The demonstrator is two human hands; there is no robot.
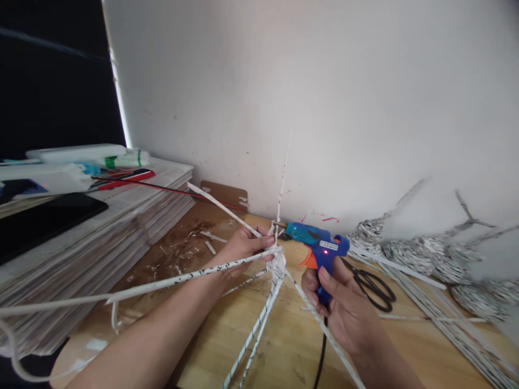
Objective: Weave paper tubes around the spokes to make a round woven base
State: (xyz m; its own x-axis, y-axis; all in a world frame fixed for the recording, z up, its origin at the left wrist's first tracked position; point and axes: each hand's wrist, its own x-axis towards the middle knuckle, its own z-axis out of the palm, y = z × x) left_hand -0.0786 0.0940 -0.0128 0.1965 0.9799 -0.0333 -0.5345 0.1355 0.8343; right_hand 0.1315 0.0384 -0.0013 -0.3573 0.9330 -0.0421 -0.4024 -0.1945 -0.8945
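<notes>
Rolled newspaper sticks [272, 258], crossed into a star above the worktop [284, 329], look super light, stiff along their length but easy to crush, so pinching right at the crossing makes sense. The left hand [243, 247] has its grip closed there, while the right hand [343, 308] is wrapped around a blue glue gun [318, 246], nozzle touching the joint. Scissors [375, 286] lie just beside it, newspaper stacks [101, 237] to the left, and long loose ends stick out everywhere.
</notes>
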